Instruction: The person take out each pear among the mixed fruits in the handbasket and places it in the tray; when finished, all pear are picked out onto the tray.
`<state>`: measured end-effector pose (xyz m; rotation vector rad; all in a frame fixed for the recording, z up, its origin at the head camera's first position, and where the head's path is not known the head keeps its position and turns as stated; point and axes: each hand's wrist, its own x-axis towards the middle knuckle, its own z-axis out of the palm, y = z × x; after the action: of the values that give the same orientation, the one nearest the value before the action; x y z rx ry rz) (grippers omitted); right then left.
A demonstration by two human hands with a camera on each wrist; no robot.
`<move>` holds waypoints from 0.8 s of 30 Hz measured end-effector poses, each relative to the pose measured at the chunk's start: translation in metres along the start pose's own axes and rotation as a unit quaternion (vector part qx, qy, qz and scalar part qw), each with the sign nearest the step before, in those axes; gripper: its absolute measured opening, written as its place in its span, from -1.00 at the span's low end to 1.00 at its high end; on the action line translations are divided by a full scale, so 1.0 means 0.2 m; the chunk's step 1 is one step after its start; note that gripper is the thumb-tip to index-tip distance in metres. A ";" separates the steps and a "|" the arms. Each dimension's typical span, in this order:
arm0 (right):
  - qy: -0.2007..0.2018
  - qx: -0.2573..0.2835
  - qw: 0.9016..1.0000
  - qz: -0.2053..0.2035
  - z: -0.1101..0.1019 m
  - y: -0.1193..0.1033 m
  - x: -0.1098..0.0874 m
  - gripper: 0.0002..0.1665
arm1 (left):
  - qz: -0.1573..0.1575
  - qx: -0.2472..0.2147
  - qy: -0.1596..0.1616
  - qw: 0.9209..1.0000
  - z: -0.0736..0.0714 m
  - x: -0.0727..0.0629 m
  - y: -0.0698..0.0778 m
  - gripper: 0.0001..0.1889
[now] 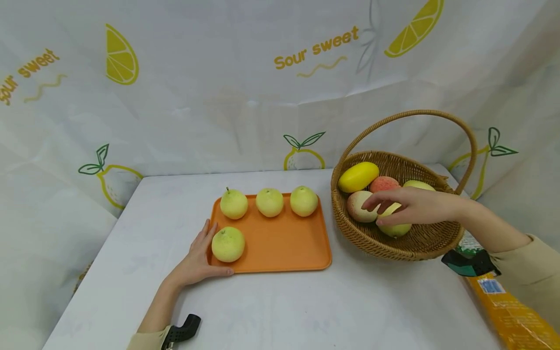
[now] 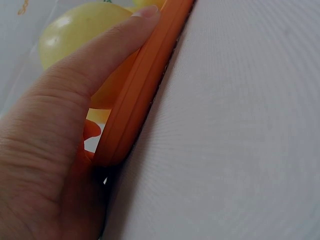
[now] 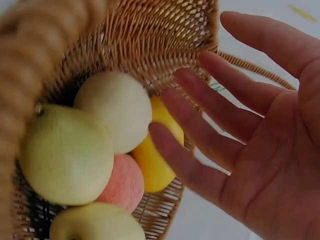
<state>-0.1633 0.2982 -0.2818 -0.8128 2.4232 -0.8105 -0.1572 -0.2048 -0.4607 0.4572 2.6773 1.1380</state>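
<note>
My left hand (image 1: 199, 260) rests at the near left corner of an orange tray (image 1: 280, 248), its thumb along the front rim and its fingers along the left side. Close beside it on the tray sits a yellow-green pear (image 1: 228, 244). Several more round pears (image 1: 269, 202) stand in a row at the tray's back. Fingers spread, my right hand (image 1: 415, 204) hovers over a wicker basket (image 1: 385, 249) and holds nothing. Below it lie a pear (image 3: 67, 155), a pale round fruit (image 3: 115, 112), a pink-red peach (image 3: 122, 185) and a yellow oval fruit (image 3: 157, 147).
The basket's tall arched handle (image 1: 411, 113) rises over the fruit. An orange plastic bag (image 1: 512, 311) lies at the table's right edge, partly under the right sleeve. A white cloth (image 1: 210, 107) with lemon prints hangs behind the white table (image 1: 280, 311).
</note>
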 end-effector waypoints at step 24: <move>-0.092 -0.135 0.977 0.138 -0.09 0.18 0.07 -0.25 | 0.006 0.002 0.000 1.000 0.00 0.00 0.00 0.35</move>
<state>-0.1985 0.3194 -0.2949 -0.5966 2.4335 -0.2913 -0.1578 -0.2059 -0.4609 0.4741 2.6813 1.1348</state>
